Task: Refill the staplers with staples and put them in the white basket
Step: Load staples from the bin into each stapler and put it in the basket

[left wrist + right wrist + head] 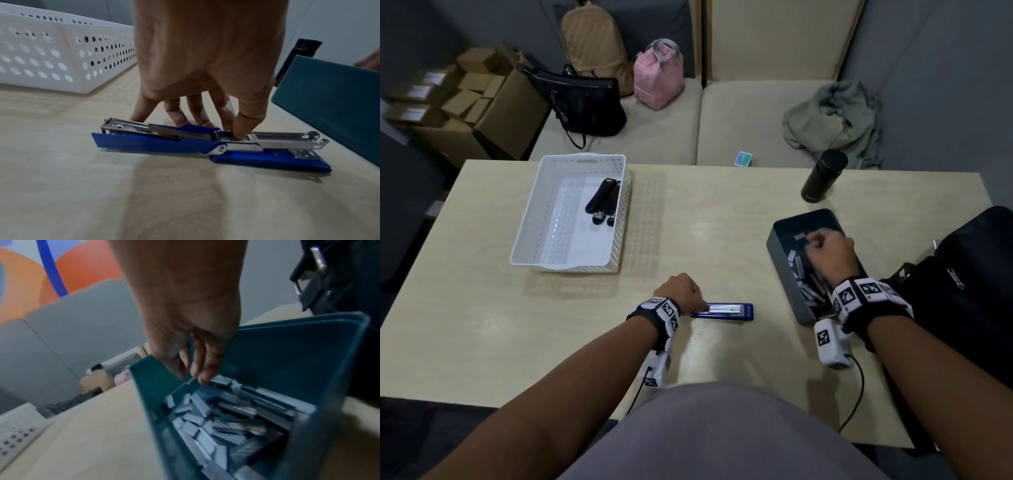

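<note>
A blue stapler (726, 311) lies folded out flat on the table near me, its silver staple channel (287, 141) facing up. My left hand (232, 128) pinches it at the hinge, thumb on the rear of the channel and fingers behind. A dark teal bin (777, 240) at the right holds several loose staple strips (205, 418). My right hand (193, 378) reaches down into its far end, blurred, fingertips just above the strips with nothing seen between them. The white basket (530, 219) stands at the back left with two black staplers (602, 200) inside.
A black bottle (823, 176) stands behind the bin near the table's far edge. A black bag (962, 284) lies on the table's right end against the bin. The bench beyond holds bags, a jacket and a cardboard box (482, 113).
</note>
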{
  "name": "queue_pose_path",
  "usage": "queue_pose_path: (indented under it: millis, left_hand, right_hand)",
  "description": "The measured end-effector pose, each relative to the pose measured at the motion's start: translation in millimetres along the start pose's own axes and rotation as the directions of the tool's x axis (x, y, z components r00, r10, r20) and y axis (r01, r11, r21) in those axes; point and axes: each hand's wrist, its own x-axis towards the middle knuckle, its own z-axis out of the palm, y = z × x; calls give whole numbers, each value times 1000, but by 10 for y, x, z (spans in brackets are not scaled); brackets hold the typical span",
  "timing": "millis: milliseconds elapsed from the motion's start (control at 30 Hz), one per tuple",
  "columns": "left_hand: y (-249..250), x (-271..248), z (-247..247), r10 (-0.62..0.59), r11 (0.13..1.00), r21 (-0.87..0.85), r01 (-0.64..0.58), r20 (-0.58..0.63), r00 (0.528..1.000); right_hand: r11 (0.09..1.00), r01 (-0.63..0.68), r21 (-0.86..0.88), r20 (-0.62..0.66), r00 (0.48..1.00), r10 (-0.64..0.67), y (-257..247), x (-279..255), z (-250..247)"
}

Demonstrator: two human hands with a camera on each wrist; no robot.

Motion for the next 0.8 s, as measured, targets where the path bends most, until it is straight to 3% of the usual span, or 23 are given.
queue_pose_path:
  millis: [67, 133, 333, 467, 600, 700, 800]
  left_hand:
    - [-6, -3, 0, 1, 1000, -3, -1, 4, 1000]
    - [-14, -9, 8, -1, 1000, -9, 1, 4, 1000]
    - [-14, -23, 12, -2, 999, -38, 2, -3, 1000]
    - [-2, -29, 7, -9, 1000, -27, 9, 0, 1000]
    - [4, -24, -8, 3, 999, -37, -3, 16, 1000]
    - [-5, -15, -2, 3, 999, -33, -2, 21, 1000]
    - [3, 9, -1, 5, 1000, -24, -4, 25, 1000]
  right_hand:
    - [979, -55, -198, 230, 968, 101, 173, 20, 43]
    - [929, 33, -368, 362, 926, 111, 252, -54, 62]
    - [802, 179, -569, 369, 928, 54, 285, -172, 126]
    - [884, 71, -463, 375, 919, 122, 354, -133, 112]
    - [974, -145, -172, 320, 927, 194, 382, -84, 11]
    - [977, -204, -64, 360, 908, 214, 388, -21, -71]
    - [918, -367, 151, 487, 835, 254, 373, -6, -147]
